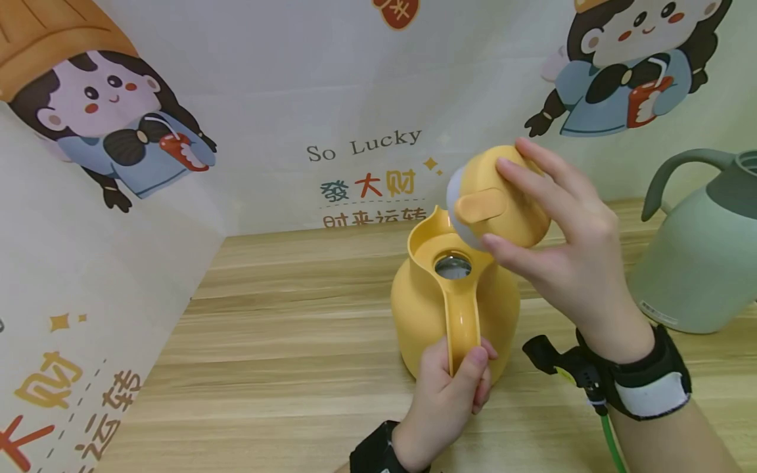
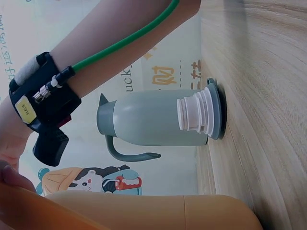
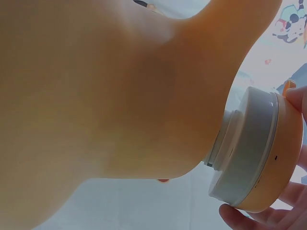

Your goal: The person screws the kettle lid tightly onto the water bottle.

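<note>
On the wooden tabletop [image 1: 266, 348], right of centre in the head view: one yellow pitcher [image 1: 422, 312], upright, spout [image 1: 437, 218] to the far side, handle [image 1: 461, 322] to the near side, round mouth [image 1: 453, 265] uncovered. Left hand [image 1: 446, 394] at the handle, fingers and thumb closed round its lower part. Right hand [image 1: 573, 243] above the pitcher's right side, fingers apart and bent about one yellow lid [image 1: 520, 213], thumb at its near edge; lid tilted, pale side to the left, by the rim. To the right: one pale green pitcher [image 1: 698, 263], neck and handle darker. Behind: white backdrop [image 1: 266, 98] printed with cartoon figures [image 1: 127, 144] and lettering [image 1: 367, 184]. Left wrist view, turned sideways: green pitcher again, upright; near it, one green stopper [image 2: 219, 112], upside down on the tabletop, white stem upward; right arm [image 2: 103, 57] with black wristband [image 2: 45, 100] and green cable [image 2: 124, 45]. Right wrist view: yellow pitcher large and shadowed; lid beside its rim, pale ring and stem towards it, fingertips [image 3: 232, 215] on the lid's edge; cannot tell whether touching the rim.
</note>
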Demonstrator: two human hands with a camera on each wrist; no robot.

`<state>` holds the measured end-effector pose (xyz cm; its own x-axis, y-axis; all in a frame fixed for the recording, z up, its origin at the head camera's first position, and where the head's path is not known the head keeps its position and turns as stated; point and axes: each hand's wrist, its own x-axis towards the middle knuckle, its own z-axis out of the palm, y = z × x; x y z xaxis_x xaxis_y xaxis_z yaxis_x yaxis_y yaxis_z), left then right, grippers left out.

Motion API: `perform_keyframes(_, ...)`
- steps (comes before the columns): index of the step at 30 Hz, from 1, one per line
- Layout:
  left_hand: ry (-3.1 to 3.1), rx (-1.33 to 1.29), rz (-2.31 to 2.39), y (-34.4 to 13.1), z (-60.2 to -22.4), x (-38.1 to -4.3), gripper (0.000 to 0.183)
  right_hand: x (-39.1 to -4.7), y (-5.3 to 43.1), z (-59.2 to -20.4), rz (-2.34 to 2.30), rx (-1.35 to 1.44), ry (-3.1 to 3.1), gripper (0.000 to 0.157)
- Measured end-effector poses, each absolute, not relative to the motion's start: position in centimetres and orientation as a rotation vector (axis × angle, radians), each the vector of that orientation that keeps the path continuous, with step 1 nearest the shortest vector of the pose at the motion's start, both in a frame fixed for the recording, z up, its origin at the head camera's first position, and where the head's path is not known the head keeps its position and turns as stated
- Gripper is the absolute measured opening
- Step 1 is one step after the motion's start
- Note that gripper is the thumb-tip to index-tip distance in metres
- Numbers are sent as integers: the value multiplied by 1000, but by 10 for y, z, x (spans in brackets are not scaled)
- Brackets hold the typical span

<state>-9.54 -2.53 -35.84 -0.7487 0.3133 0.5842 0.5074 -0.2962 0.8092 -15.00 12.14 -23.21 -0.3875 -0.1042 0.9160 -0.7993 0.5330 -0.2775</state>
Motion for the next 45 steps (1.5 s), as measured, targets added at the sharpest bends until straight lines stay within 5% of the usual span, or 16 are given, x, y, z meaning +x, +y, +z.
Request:
perform_keyframes(16, -1754, -1070, -2190, -25, -358, -95, 20, -158, 119, -224, 907, 876, -1908, 52)
perform_keyframes(45, -1748, -1059, -2190, -26, -357, -94, 15, -174, 110, -225, 997, 894, -2017, 53)
